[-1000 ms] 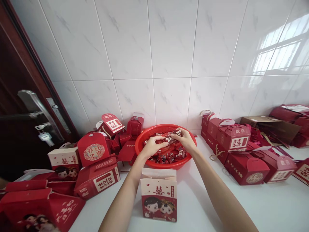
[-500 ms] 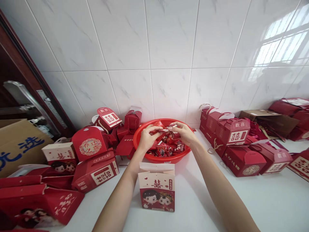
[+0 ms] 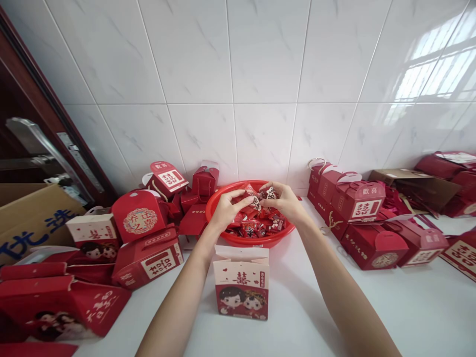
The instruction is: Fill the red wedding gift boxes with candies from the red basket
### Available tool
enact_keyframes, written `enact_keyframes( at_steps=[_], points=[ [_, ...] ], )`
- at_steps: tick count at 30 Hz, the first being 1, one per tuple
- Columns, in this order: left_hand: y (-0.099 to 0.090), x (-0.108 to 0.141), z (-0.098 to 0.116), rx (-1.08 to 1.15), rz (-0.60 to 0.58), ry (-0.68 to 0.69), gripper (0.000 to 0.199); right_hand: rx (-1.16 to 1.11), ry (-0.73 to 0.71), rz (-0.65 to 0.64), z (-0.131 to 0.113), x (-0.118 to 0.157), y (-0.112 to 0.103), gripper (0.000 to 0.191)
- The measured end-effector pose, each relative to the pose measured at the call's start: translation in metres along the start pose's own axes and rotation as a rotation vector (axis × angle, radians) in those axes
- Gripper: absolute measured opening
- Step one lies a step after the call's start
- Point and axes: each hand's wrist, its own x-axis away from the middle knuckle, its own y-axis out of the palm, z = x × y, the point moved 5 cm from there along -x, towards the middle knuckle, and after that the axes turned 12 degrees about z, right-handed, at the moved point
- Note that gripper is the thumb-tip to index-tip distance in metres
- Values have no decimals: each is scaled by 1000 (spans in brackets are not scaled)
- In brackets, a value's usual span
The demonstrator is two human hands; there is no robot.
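Observation:
Both hands are over a red plastic basket point(image 3: 256, 242) filled with red-wrapped candies point(image 3: 250, 228). My left hand point(image 3: 229, 210) pinches a wrapped candy point(image 3: 255, 202) with white and black print between thumb and fingers. Close beside it, my right hand point(image 3: 283, 203) is closed on another wrapped candy point(image 3: 271, 193). In front of the basket, between my forearms, a cream and red gift box point(image 3: 241, 287) stands upright, its top flaps up. Two cartoon faces and a double-happiness sign are printed on its front.
Red gift boxes point(image 3: 145, 258) are piled at the left, near a cardboard carton point(image 3: 35, 218) and a door handle point(image 3: 35, 139). More red boxes point(image 3: 374, 245) stand at the right. A tiled wall point(image 3: 264, 139) rises behind the white table point(image 3: 293, 307).
The candies in my hands have been lifted slightly and now show their printed faces more plainly. The gift box and the basket stay in place; the view has shifted a little.

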Motion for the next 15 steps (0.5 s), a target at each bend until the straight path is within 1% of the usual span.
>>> enact_keyframes(
  at_steps=[2, 5, 7, 9, 11, 13, 15],
  points=[
    [-1, 2, 8, -60, -11, 73, 29, -2, 5, 6, -3, 2, 0, 31],
    [-10, 0, 14, -75, 43, 101, 31, -9, 37, 27, -4, 2, -4, 23],
    [-20, -2, 20, -69, 78, 132, 29, 21, 46, 9, -2, 1, -7, 17],
    [-28, -3, 27, -42, 105, 164, 25, 91, 48, -39, 2, -1, -9, 12],
    [-35, -3, 33, -9, 123, 172, 22, 174, 47, -84, 8, -3, -11, 8],
    [-38, -4, 35, 21, 129, 152, 20, 252, 57, -116, 15, -5, -12, 6],
    [-37, -5, 32, 44, 122, 117, 21, 377, 60, -90, 22, -8, -16, 10]
  ],
)
